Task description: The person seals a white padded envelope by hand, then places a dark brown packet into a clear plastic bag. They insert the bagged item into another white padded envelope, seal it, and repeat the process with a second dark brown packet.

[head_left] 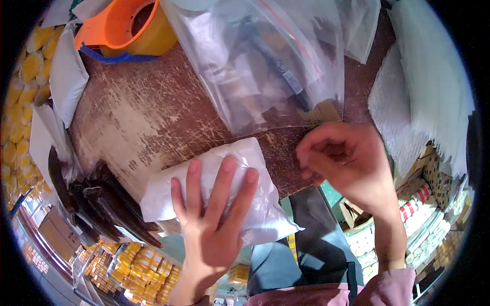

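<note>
A white plastic package (255,153) lies at the near edge of the worn brown table (117,107). My left hand (212,204) rests flat on it, fingers spread. To the right, my right hand (347,163) is held over the table's edge with its fingers curled toward the thumb; what is between the fingertips, if anything, cannot be made out. Beyond both hands lies a clear zip bag (229,92) with a red seal line. A dark marker-like object (286,76) shows inside or under the clear plastic.
An orange and yellow tape dispenser (153,30) is at the back left. Dark, long objects (107,199) lie at the left edge, near white packets (69,76). Stacked clear bags (434,81) and bubble wrap (390,102) are on the right. Yellow packs (145,270) sit below.
</note>
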A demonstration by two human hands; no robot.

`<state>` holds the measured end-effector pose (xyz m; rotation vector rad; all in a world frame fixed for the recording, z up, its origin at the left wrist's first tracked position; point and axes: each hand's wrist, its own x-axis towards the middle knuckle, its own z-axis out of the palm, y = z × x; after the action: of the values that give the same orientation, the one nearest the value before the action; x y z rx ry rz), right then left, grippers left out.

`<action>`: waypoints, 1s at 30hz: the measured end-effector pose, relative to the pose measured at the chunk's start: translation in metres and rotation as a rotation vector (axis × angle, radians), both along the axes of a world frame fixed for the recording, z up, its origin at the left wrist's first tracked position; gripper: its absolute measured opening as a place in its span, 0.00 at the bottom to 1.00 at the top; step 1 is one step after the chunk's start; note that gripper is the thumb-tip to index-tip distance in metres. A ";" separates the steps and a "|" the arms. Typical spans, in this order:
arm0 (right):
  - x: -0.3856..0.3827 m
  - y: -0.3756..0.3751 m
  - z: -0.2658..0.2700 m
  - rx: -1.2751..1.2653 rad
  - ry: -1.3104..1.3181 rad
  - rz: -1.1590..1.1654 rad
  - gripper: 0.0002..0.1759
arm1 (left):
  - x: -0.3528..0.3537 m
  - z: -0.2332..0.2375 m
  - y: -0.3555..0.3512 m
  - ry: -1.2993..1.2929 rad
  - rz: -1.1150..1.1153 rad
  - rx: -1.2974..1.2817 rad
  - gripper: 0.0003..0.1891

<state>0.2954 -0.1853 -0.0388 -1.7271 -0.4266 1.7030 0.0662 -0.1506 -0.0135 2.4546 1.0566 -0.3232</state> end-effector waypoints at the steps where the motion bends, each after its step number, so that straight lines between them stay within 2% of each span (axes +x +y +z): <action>1: 0.002 0.000 0.002 0.009 -0.076 0.012 0.09 | 0.002 0.001 0.000 0.012 0.000 0.003 0.35; 4: -0.013 -0.003 0.002 0.092 0.039 -0.021 0.10 | 0.004 0.003 0.000 0.037 -0.002 0.004 0.34; 5: -0.015 -0.006 -0.004 0.160 0.004 0.070 0.12 | 0.005 0.004 0.000 0.041 -0.006 0.002 0.34; 8: -0.018 0.000 -0.008 0.097 0.159 0.276 0.13 | 0.007 0.005 0.002 0.056 -0.022 0.014 0.33; 12: -0.019 0.007 -0.001 -0.063 0.301 0.184 0.11 | 0.004 0.002 0.000 0.059 -0.052 0.068 0.30; 18: -0.028 0.002 -0.008 -0.001 0.212 0.149 0.10 | 0.009 -0.001 -0.005 0.079 -0.087 0.172 0.27; 20: -0.033 0.002 -0.004 -0.071 0.139 0.144 0.09 | 0.010 -0.003 -0.009 0.045 -0.035 0.178 0.27; 23: -0.039 -0.001 -0.008 -0.074 0.164 0.007 0.05 | 0.007 -0.012 -0.014 -0.071 0.048 0.204 0.27; 24: -0.040 -0.003 -0.006 -0.059 0.154 -0.017 0.04 | 0.001 -0.009 -0.013 -0.034 -0.030 0.170 0.28; 26: -0.046 -0.004 -0.005 -0.044 0.100 -0.050 0.04 | -0.015 -0.007 -0.014 -0.162 -0.021 0.147 0.27; 28: -0.050 -0.006 -0.004 -0.045 0.010 -0.061 0.04 | -0.040 0.000 -0.014 -0.408 0.097 0.117 0.27; 29: -0.058 -0.007 0.002 -0.057 -0.077 -0.110 0.06 | -0.054 -0.005 -0.022 -0.531 0.271 0.214 0.27; 30: -0.068 -0.010 0.008 0.019 -0.217 -0.102 0.07 | -0.064 -0.009 -0.029 -0.610 0.535 0.259 0.26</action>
<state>0.2279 -0.1954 -0.0307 -1.8945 -0.4418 1.4410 0.0023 -0.1795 -0.0226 2.1206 1.4478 0.7200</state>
